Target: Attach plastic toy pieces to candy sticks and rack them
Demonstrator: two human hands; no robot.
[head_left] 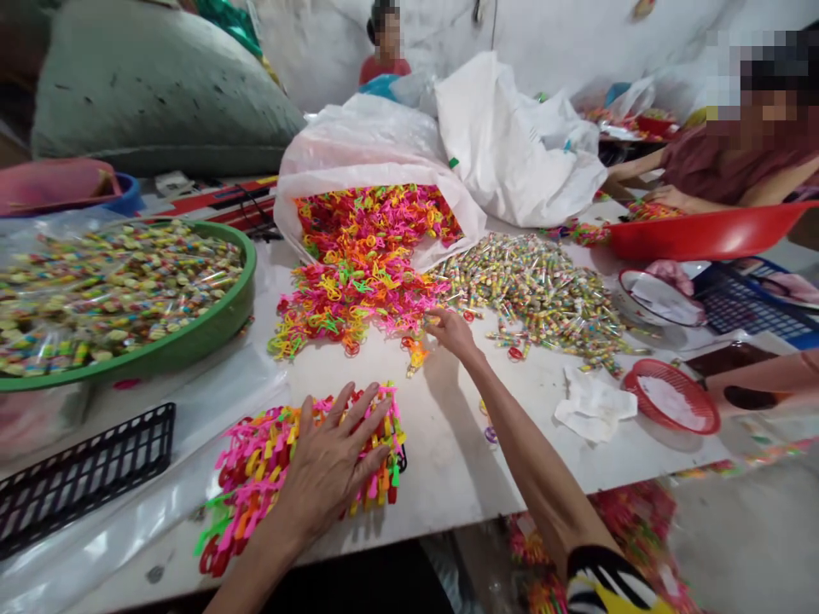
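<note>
My left hand [333, 452] lies with fingers spread over neat rows of small pink, red, yellow, orange and green plastic pieces [256, 460]. A bit of black edge shows beside these rows; most of what lies under them is hidden. My right hand [455, 334] reaches to the front edge of a loose heap of similar plastic pieces [364, 290], its fingertips drawn together. Whatever may be between them is too small to make out. Just below those fingertips lies an orange and yellow piece [417, 355]. The heap spills out of a white sack [384, 153].
Wrapped candies lie piled [531, 290] on the right. At left stand a green basin [240, 294] full of candies and a black lattice tray [90, 477]. A red basket [682, 396] and crumpled paper [595, 405] lie right. Two people sit beyond, one behind a red basin [710, 234].
</note>
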